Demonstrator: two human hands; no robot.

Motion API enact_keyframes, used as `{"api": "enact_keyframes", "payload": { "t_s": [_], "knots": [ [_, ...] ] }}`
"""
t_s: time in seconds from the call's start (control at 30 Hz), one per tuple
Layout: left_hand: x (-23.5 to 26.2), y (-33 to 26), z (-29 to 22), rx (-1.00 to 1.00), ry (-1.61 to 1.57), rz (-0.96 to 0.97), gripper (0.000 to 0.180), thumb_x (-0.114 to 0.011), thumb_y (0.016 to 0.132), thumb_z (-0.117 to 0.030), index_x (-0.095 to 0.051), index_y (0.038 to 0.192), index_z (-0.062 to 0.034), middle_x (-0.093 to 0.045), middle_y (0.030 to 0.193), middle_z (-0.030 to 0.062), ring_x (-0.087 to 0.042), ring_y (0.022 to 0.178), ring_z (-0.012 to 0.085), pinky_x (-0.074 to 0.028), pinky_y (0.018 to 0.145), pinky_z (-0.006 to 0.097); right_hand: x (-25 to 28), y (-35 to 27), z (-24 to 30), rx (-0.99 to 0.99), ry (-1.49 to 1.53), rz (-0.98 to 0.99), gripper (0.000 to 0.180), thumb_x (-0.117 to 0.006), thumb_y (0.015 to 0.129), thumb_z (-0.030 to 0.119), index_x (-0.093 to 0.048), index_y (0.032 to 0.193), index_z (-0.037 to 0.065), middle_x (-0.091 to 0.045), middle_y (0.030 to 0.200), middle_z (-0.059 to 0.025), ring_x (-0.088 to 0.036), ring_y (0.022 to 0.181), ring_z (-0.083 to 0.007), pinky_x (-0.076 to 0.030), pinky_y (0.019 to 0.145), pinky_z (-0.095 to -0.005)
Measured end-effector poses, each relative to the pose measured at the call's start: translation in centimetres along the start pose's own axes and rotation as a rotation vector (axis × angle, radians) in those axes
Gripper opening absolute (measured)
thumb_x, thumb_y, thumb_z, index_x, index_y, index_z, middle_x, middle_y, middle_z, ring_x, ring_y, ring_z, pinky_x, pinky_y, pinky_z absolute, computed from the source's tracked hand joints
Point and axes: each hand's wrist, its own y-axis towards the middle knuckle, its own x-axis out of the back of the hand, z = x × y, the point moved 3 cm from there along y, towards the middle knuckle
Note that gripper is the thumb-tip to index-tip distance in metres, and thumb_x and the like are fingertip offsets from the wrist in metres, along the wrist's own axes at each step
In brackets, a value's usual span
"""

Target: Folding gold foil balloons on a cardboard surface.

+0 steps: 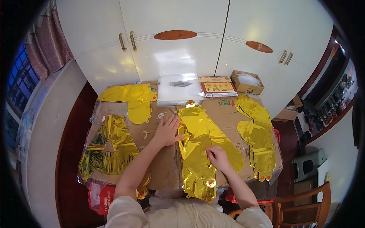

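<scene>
In front of me, a flat gold foil balloon lies folded on cardboard, with a small round red-and-gold sticker near its lower end. My left hand rests with fingers stretched out along the balloon's left edge. Over its lower middle, my right hand has its fingers curled together, pinching the foil. To the left lie an L-shaped gold foil balloon and a gold foil balloon shaped like an A. Another uninflated gold foil balloon is spread out at the right.
A stack of clear plastic bags stands at the back, beside printed packs and a small cardboard box. White cabinets close off the far side. At the right are a wooden chair and a grey-green stool.
</scene>
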Motion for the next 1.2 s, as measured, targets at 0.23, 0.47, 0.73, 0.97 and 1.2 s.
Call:
{"api": "enact_keyframes", "payload": {
  "t_s": [0.23, 0.47, 0.73, 0.97, 1.2],
  "knots": [
    [-0.1, -0.2, 0.0, -0.013, -0.032, -0.125, 0.074, -0.048, 0.093, -0.05, -0.035, 0.142, 0.0046, -0.034, 0.151, 0.0195, -0.028, 0.143, 0.0297, -0.016, 0.116, 0.056, -0.2, 0.0, -0.2, -0.015, -0.024, -0.012, 0.012, -0.062, 0.086, 0.002, -0.068, 0.096, 0.004, -0.063, 0.08, -0.0115, -0.06, 0.077, -0.0289, -0.048, 0.069, -0.0367],
    [0.3, 0.3, -3.4, -0.121, -0.098, -0.089, 0.085, -0.045, 0.092, -0.059, -0.033, 0.142, 0.0087, -0.035, 0.149, 0.0237, -0.029, 0.142, 0.0327, -0.019, 0.116, 0.052, -0.2, 0.0, 0.0, -0.031, -0.04, -0.02, 0.012, -0.063, 0.086, 0.003, -0.069, 0.096, 0.004, -0.065, 0.083, -0.0123, -0.061, 0.08, -0.0295, -0.049, 0.071, -0.0372],
    [-1.1, 0.2, -2.4, -0.02, -0.095, 0.042, 0.095, -0.044, 0.088, -0.068, -0.029, 0.145, 0.0065, -0.028, 0.153, 0.0205, -0.022, 0.145, 0.03, -0.018, 0.114, 0.058, 0.0, 0.2, 0.4, -0.036, -0.033, -0.018, 0.012, -0.063, 0.086, 0.004, -0.068, 0.096, 0.004, -0.065, 0.084, -0.0125, -0.061, 0.08, -0.0297, -0.049, 0.071, -0.0364],
    [-0.5, 0.3, -2.1, 0.016, -0.052, 0.117, 0.099, -0.041, 0.087, -0.072, -0.026, 0.147, 0.0054, -0.026, 0.155, 0.018, -0.018, 0.147, 0.0275, -0.014, 0.114, 0.06, -0.1, -0.1, -0.1, -0.035, -0.034, -0.018, 0.012, -0.062, 0.087, 0.004, -0.068, 0.097, 0.005, -0.064, 0.082, -0.0114, -0.06, 0.079, -0.0294, -0.049, 0.071, -0.0368],
    [-0.8, 0.2, -1.8, 0.046, -0.012, 0.138, 0.1, -0.039, 0.087, -0.073, -0.024, 0.148, 0.0052, -0.023, 0.157, 0.0173, -0.016, 0.148, 0.0268, -0.011, 0.115, 0.06, -0.2, -0.1, 0.1, 0.001, -0.043, -0.061, 0.011, -0.061, 0.087, 0.004, -0.067, 0.096, 0.006, -0.062, 0.078, -0.0101, -0.059, 0.077, -0.029, -0.047, 0.07, -0.0379]
  ]
}}
